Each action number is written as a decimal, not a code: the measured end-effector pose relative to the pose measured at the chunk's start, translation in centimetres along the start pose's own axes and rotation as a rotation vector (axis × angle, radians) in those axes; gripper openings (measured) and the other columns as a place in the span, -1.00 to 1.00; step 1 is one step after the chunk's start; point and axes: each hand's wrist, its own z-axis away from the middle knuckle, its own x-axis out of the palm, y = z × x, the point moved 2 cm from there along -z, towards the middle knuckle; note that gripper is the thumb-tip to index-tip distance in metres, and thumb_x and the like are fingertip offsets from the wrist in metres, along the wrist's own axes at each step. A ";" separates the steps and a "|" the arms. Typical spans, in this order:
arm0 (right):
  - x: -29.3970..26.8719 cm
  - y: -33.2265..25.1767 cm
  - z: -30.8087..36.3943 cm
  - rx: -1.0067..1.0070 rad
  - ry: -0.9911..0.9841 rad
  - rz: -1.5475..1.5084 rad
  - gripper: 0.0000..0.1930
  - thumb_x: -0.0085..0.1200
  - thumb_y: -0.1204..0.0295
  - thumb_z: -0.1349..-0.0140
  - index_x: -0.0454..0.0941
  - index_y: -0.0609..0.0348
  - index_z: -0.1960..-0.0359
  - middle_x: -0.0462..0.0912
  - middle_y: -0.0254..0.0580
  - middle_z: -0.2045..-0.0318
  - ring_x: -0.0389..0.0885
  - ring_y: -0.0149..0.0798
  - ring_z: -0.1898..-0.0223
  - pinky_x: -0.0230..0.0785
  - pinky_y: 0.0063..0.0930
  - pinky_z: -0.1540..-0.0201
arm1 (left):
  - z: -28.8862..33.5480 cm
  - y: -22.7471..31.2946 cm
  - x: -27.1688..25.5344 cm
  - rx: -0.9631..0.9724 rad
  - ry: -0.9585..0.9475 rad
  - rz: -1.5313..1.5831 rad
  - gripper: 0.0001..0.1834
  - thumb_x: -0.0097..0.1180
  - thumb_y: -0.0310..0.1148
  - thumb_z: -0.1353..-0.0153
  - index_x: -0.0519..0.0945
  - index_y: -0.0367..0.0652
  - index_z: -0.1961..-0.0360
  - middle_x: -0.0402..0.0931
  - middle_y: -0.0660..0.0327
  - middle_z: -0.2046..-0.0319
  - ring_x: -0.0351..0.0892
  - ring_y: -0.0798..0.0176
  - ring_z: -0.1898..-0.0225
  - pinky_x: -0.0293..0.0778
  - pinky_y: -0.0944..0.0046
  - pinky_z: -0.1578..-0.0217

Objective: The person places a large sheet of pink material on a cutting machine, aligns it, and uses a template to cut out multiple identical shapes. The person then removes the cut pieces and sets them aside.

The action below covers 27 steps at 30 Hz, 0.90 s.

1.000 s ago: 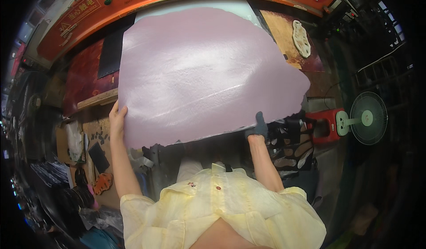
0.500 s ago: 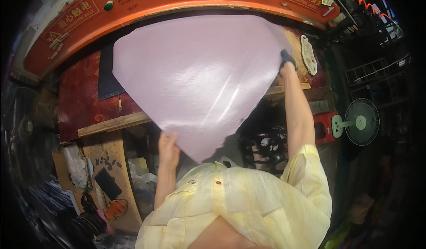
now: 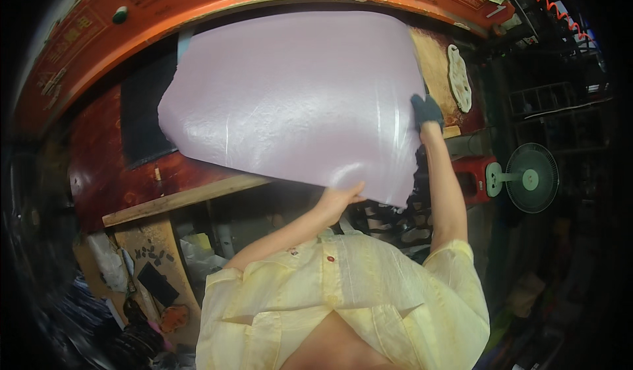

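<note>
A large glossy lilac sheet (image 3: 283,93), leather-like with ragged edges, spreads over the dark red table and hangs past its front edge. My bare left hand (image 3: 339,202) pinches the near edge, thumb on top and the other fingers hidden beneath. At the right edge is my right hand (image 3: 427,111) in a dark glove, closed on the sheet's margin; part of its grip is hidden. Light streaks and soft ripples show across the sheet.
An orange machine beam (image 3: 264,4) spans the far side. A black board (image 3: 142,116) lies left on the red table (image 3: 92,152), with a wooden strip (image 3: 184,199) along its front. To the right are a whitish oval pad (image 3: 459,79) and a fan (image 3: 529,179).
The sheet's near corner has swung to the right, and its near edge now runs more crosswise. My left hand has moved right with it; my right hand has come slightly nearer.
</note>
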 end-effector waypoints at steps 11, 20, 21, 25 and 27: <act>7.0 -13.6 -26.4 -0.372 -0.047 0.590 -0.43 -0.05 0.01 -0.06 0.54 0.25 0.07 0.48 0.22 -0.02 0.43 0.11 -0.10 0.25 -0.13 -0.14 | -12.3 10.7 9.1 0.012 -0.429 -0.384 -0.60 -0.07 -0.25 -0.36 0.41 -0.26 -0.12 0.53 0.09 0.03 0.57 0.26 0.10 0.51 0.27 0.13; 5.8 -11.2 -22.2 -0.399 -0.119 0.361 -0.16 0.13 -0.10 -0.01 0.31 0.31 -0.20 0.45 0.18 -0.10 0.42 0.04 -0.15 0.22 -0.29 -0.19 | -2.0 26.9 -12.6 0.778 1.425 -1.796 -0.40 0.13 0.03 -0.14 0.50 -0.22 -0.06 0.42 -0.04 -0.08 0.40 -0.05 -0.10 0.35 0.08 -0.05; 4.5 -10.4 -20.7 -0.358 -0.187 0.338 -0.18 0.15 -0.09 0.00 0.34 0.32 -0.17 0.48 0.17 -0.08 0.45 0.00 -0.13 0.24 -0.33 -0.17 | -1.6 27.5 -15.2 0.554 1.477 -1.731 -0.33 0.15 0.08 -0.10 0.48 -0.20 -0.10 0.40 -0.04 -0.08 0.39 -0.06 -0.10 0.36 0.07 -0.04; 2.6 -7.5 -16.7 -0.268 -0.186 0.348 -0.44 0.02 0.03 -0.09 0.51 0.27 0.04 0.61 0.18 0.19 0.58 0.04 0.09 0.36 -0.26 0.04 | -0.5 27.7 -20.7 0.593 1.325 -1.519 -0.21 0.20 0.12 -0.05 0.40 -0.21 -0.17 0.45 -0.03 -0.02 0.46 0.03 -0.03 0.37 0.13 -0.03; 3.0 -7.1 -16.1 -0.300 -0.090 0.347 -0.49 0.04 0.05 -0.10 0.54 0.28 0.12 0.62 0.18 0.25 0.58 0.09 0.16 0.36 -0.24 0.11 | -0.4 28.6 -22.5 0.693 1.408 -1.206 -0.18 0.24 0.08 -0.05 0.36 -0.29 -0.19 0.45 -0.03 -0.02 0.52 0.11 0.05 0.39 0.19 0.01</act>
